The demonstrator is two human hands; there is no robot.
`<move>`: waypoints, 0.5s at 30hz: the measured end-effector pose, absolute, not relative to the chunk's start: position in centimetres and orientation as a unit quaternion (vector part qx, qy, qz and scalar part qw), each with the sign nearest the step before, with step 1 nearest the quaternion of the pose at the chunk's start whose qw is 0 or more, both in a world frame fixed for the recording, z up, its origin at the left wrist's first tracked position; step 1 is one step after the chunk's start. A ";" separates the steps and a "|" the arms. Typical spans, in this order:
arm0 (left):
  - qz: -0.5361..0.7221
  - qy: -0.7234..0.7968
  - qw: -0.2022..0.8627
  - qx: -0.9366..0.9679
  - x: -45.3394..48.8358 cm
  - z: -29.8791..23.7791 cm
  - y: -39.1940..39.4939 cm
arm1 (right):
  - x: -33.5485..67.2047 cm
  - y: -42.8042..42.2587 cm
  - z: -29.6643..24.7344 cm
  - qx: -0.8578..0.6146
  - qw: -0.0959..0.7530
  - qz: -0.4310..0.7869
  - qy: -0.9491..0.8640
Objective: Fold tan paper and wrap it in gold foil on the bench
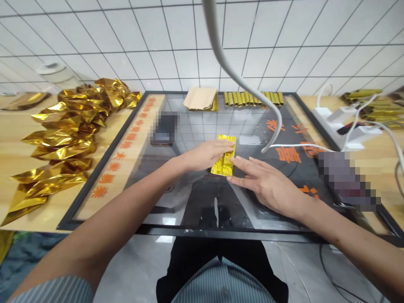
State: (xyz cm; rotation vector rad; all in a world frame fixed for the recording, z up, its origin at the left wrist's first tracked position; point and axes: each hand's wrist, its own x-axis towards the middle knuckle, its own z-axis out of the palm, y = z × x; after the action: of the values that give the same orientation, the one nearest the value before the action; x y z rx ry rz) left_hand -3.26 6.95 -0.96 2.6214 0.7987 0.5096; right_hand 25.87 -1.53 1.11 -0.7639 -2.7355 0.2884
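Note:
A creased gold foil paper (227, 167) lies flat on the dark glass panel (192, 168), in the middle of the head view. My left hand (211, 154) rests on its left side with the fingers stretched across the foil, hiding part of it. At the right edge of the paper, the fingertips of my right hand (261, 179) touch down, fingers extended and a little apart. Behind the paper, a stack of tan paper sheets (200, 99) with gold showing at its side sits near the panel's far edge. Beside that stack stretches a row of rolled gold foil pieces (246, 99).
Folded gold foil pieces (69, 126) pile up on the left of the wooden table. A phone-like device (164, 128) lies on the panel. A white cable (233, 75) hangs in front, reaching the panel. Power strips (347, 122) and a blurred device (347, 181) lie at right.

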 end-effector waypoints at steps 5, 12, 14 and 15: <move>0.217 0.276 0.153 0.924 -2.9 -0.8 6.3 | 23.8 2.6 2.6 -0.344 0.197 0.132 -0.908; 0.279 0.339 0.105 0.892 -3.9 -0.9 5.8 | 21.3 8.7 0.9 -0.386 0.231 0.149 -0.880; 0.285 0.360 0.093 0.883 -4.3 -1.0 5.7 | 21.2 8.8 0.0 -0.393 0.236 0.142 -0.877; 0.282 0.362 0.085 0.884 -4.5 -1.1 5.6 | 21.3 8.8 -0.4 -0.391 0.238 0.137 -0.879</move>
State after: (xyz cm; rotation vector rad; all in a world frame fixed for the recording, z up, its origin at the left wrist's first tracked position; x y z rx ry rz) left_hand -4.48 5.61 -1.08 2.6371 1.0806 0.8408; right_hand 21.30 8.79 -0.41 -1.0710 -2.4077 0.3763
